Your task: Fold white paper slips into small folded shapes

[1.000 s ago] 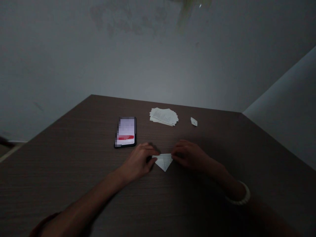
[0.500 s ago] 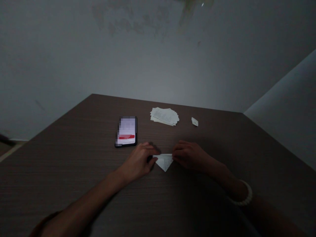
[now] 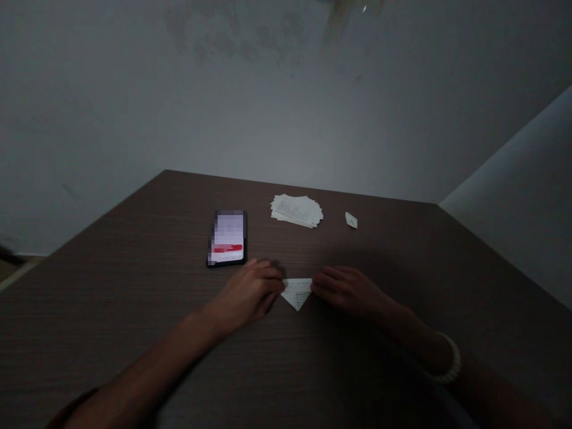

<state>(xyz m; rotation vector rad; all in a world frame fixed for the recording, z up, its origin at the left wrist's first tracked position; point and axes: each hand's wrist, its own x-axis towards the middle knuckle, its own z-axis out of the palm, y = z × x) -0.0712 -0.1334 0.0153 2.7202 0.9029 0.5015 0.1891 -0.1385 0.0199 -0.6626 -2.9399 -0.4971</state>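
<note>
A small piece of printed white paper (image 3: 297, 292), folded to a triangle with its tip toward me, lies on the dark wooden table (image 3: 286, 363). Its top edge is folded over in a narrow strip. My left hand (image 3: 257, 289) pinches the paper's left corner between thumb and fingers. At the right corner, my right hand (image 3: 342, 286) grips the paper with closed fingers; its thumb is mostly hidden. The two corners are covered by the fingertips.
A lit phone (image 3: 227, 238) lies left of the paper, just beyond my left hand. Farther back is a fanned pile of printed paper slips (image 3: 297, 211). A small folded paper (image 3: 351, 220) sits to the pile's right. The wall (image 3: 286, 131) rises behind the table.
My left thumb and fingers have closed together on the left corner. The top strip of the paper now lies folded down flatter and wider. My right hand has shifted slightly toward me.
</note>
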